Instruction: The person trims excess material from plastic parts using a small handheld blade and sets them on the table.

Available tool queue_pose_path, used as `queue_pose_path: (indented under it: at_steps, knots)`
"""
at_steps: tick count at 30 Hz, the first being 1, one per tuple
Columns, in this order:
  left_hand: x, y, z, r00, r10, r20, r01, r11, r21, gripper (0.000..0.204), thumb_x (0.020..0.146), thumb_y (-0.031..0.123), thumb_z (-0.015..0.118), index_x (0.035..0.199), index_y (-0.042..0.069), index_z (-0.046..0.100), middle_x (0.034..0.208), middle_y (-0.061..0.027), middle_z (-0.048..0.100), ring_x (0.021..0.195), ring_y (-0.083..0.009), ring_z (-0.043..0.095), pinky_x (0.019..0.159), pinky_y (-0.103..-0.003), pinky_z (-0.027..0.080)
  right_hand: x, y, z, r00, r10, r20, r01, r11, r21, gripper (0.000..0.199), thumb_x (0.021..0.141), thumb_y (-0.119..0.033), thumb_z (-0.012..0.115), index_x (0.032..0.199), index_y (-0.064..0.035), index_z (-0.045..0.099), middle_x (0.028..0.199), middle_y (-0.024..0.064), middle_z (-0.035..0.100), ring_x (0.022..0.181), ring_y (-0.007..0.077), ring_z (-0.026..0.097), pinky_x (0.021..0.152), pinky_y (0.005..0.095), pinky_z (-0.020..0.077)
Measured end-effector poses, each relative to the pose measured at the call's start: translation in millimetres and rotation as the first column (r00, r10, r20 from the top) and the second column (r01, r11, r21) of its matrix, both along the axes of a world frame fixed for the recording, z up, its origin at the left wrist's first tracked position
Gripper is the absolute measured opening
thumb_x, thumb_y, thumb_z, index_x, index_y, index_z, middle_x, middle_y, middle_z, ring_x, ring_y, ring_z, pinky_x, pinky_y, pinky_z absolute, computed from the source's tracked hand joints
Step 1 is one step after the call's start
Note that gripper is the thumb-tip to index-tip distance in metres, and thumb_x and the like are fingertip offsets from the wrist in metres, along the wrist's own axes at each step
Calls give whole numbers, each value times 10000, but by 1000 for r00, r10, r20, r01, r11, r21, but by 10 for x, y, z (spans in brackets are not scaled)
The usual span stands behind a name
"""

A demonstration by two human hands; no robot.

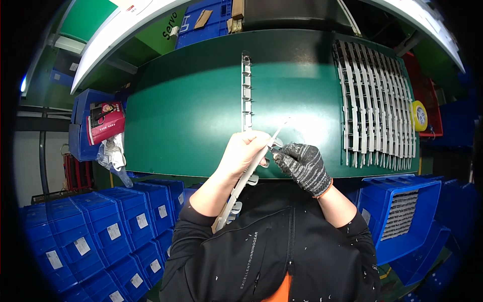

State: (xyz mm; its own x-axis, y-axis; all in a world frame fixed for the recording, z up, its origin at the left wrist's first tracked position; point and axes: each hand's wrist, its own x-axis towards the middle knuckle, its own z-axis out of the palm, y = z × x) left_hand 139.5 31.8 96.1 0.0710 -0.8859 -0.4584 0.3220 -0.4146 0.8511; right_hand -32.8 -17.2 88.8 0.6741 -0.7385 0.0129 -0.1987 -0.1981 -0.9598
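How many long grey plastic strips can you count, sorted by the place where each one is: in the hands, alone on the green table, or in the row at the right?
Strip held in the hands: 1
Single strip lying on the green table: 1
Strips in the row at the right: about 12, overlapping, so not exact
Total: about 14

strip point(246, 90) on table point(191, 110), strips row point(377, 105) right

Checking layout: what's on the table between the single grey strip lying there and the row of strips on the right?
Nothing: bare green table between single strip and row of strips, head view.
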Motion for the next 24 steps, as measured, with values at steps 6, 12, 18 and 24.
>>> queue_pose_path:
  at_steps: [6, 12, 18, 24]
  knots:
    - [-70, 56, 62, 996, -18, 90, 22, 999, -46, 206, 842, 173, 562, 902, -14, 624, 698, -39, 592, 498, -70, 526, 483, -199, 458, -60, 37, -18, 955, -284, 89, 279, 958, 60, 130, 799, -120, 599, 738, -5, 598, 584, 80, 530, 506, 151, 500, 502, 283, 390]
    - [-133, 71, 118, 888, 15, 459, 63, 986, -153, 175, 850, 180, 545, 864, 31, 637, 594, -12, 574, 499, -79, 540, 485, -227, 440, -11, 22, 164, 965, -255, 57, 186, 823, 536, 180, 799, -172, 617, 720, -12, 589, 580, 57, 536, 493, 88, 470, 469, 258, 376]
    - [-94, 84, 246, 400, 156, 903, 376, 871, -316, 131, 833, 119, 566, 809, -1, 611, 556, -35, 546, 496, -65, 502, 480, -233, 420, 86, 41, 21, 948, -273, 161, 191, 897, 398, 138, 828, -143, 563, 797, -14, 601, 597, 13, 541, 511, 69, 485, 462, 237, 382]
    - [946, 157, 1093, 564, 587, 580, -127, 757, -641, 204, 899, 171, 474, 916, -9, 566, 626, 0, 513, 553, -68, 458, 561, -233, 407, -190, -190, -188, 749, -600, 282, 292, 681, 671, 53, 818, -96, 581, 854, -60, 569, 618, -4, 540, 446, 52, 440, 366, 182, 304]
